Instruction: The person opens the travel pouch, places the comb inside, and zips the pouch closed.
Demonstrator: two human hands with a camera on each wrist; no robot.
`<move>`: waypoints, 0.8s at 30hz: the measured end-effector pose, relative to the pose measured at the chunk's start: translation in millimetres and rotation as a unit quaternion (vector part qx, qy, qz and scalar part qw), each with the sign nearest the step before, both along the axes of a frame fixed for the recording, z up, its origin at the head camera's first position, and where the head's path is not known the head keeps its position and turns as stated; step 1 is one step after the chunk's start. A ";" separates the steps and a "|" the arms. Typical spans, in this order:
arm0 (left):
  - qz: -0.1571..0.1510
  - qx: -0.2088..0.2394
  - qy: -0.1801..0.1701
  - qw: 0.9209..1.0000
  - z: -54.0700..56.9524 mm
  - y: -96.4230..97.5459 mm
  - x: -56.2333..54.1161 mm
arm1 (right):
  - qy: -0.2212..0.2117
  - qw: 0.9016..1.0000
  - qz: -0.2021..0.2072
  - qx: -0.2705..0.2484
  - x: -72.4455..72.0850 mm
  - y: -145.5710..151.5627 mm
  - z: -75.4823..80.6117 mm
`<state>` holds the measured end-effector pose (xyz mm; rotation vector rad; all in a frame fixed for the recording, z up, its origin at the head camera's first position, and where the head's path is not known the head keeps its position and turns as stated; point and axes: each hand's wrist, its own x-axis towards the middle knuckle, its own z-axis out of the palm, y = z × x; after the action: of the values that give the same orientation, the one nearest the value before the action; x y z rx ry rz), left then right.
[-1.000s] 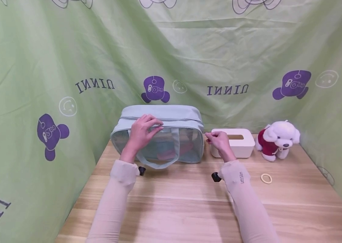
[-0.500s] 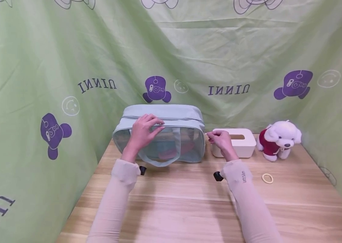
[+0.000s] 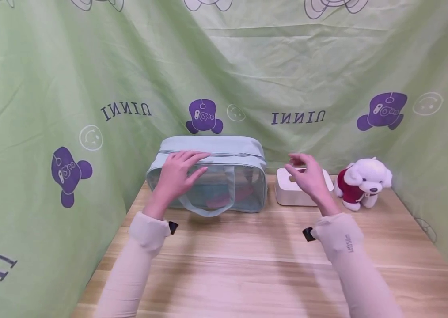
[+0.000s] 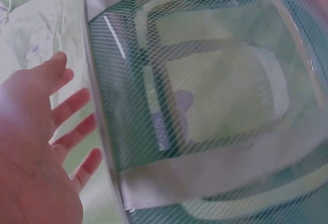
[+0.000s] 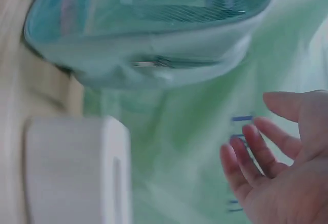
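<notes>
A pale blue zippered bag point(image 3: 212, 144) with a see-through mesh front stands at the back of the table, its strap handle point(image 3: 229, 187) hanging down in front. Its zip looks drawn closed along the top; the zip pull point(image 5: 146, 64) shows at the bag's end in the right wrist view. Before the bag's upper left part hovers my left hand point(image 3: 174, 176), fingers relaxed and holding nothing. In the left wrist view its fingertips are beside the bag's edge. My right hand point(image 3: 310, 177), also holding nothing, is raised in front of the white tissue box point(image 3: 293, 196), partly covering it.
A white plush dog point(image 3: 369, 176) in a red top sits right of the tissue box. Something pink point(image 3: 229, 198) shows inside the bag. Green printed cloth point(image 3: 224, 79) hangs behind and at both sides of the wooden table point(image 3: 240, 265).
My right hand has released the zip pull at the bag's right end and moved right and up, its fingers spreading. My left hand has drawn slightly left from the bag's top edge.
</notes>
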<state>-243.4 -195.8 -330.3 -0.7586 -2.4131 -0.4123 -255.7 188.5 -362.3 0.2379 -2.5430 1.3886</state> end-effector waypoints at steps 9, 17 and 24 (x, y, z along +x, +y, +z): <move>0.021 -0.045 0.031 0.998 12.2 -18.9 19.4 | 0.170 0.980 -0.013 0.104 50.4 24.6 37.5; 0.032 -0.095 0.080 0.992 7.0 -32.1 32.3 | 0.344 0.915 -0.017 0.213 74.2 55.0 31.7; 0.061 -0.123 0.074 0.988 -10.9 -40.8 44.9 | 0.417 0.867 -0.040 0.271 90.6 78.3 21.1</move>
<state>-198.5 -236.6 -341.2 -0.7126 -2.3785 -0.0062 -165.1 266.9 -341.1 0.6527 -2.0578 0.3391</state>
